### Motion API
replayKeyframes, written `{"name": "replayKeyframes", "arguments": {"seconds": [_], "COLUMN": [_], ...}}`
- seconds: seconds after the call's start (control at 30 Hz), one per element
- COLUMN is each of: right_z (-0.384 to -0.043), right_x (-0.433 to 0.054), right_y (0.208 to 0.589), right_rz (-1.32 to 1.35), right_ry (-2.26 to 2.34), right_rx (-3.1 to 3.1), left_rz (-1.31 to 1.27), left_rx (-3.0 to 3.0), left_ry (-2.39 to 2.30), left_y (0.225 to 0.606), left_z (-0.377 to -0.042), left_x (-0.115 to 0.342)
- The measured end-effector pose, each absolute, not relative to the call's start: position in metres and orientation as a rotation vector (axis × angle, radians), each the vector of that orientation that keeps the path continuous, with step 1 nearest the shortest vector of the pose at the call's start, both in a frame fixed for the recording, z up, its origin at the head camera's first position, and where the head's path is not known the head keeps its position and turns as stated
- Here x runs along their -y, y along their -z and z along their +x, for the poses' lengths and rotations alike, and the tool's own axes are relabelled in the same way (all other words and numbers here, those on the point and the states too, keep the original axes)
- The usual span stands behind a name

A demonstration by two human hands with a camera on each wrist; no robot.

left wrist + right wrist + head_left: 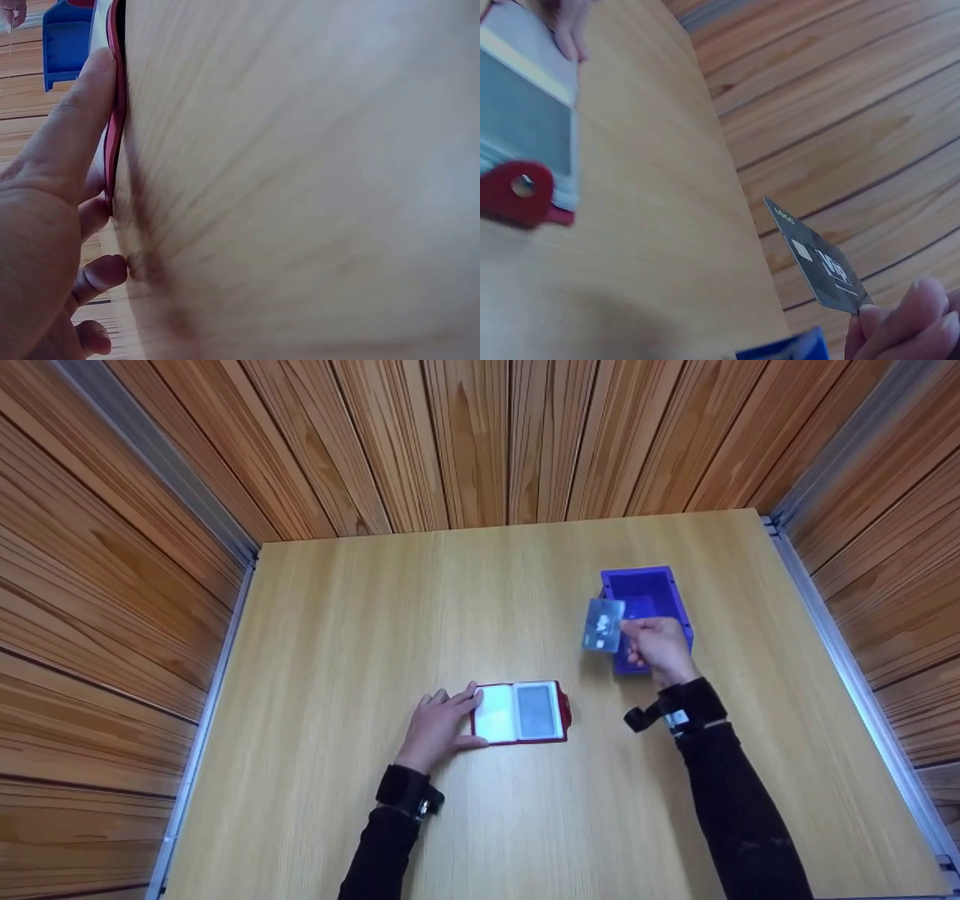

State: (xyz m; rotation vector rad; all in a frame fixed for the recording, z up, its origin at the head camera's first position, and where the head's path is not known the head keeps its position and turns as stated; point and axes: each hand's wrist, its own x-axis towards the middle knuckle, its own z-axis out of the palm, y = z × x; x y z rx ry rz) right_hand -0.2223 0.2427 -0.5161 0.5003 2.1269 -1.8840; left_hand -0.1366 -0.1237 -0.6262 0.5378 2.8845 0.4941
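Observation:
My right hand (pixel 660 645) pinches a dark card (pixel 603 625) by its edge, raised beside the near-left part of a blue-purple bin (pixel 681 600). "Vip" and "LOGO" can be read on the card (pixel 821 262) in the right wrist view. A red card holder (pixel 495 712) lies spread open on the table, showing clear and whitish sleeves (pixel 536 711) and a snap tab (pixel 521 191) at its right end. With thumb and index finger on opposite edges, my left hand (pixel 442 724) holds the holder's left end. The thumb runs along the red edge (pixel 114 142) in the left wrist view.
The light wooden table (pixel 360 622) has wood-plank walls (pixel 480 442) behind it and at both sides. Metal rails (pixel 847 675) run along its side edges. Each wrist wears a black strap with a small camera (pixel 675 716).

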Motion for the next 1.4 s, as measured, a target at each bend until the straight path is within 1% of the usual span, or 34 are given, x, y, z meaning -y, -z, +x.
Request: {"name": "replayKeyframes", "arguments": {"seconds": [0.17,0.33,0.6,0.97,1.4], "right_z": [-0.235,-0.244,-0.25,-0.255,-0.253], "right_x": [-0.264,-0.281,-0.293,-0.283,-0.265], "right_y": [0.509,0.511,0.525,0.549,0.562], "right_rz": [0.607,0.748,0.88,0.939,0.935], "right_ry": [1.956,2.0,1.822,1.45,1.281], "right_rx": [-2.144,-2.164,-2.275,-2.53,-2.676], "left_rz": [0.538,0.551,0.564,0.533,0.564], "left_rx": [-2.887,-2.893,-2.898,-2.892,-2.918], "left_ry": [-0.484,-0.493,-0.522,-0.52,-0.505], "left_y": [0.626,0.625,0.625,0.625,0.624], "left_z": [-0.137,-0.136,-0.135,-0.135,-0.135], "left_x": [0.123,0.122,0.123,0.122,0.125]}}
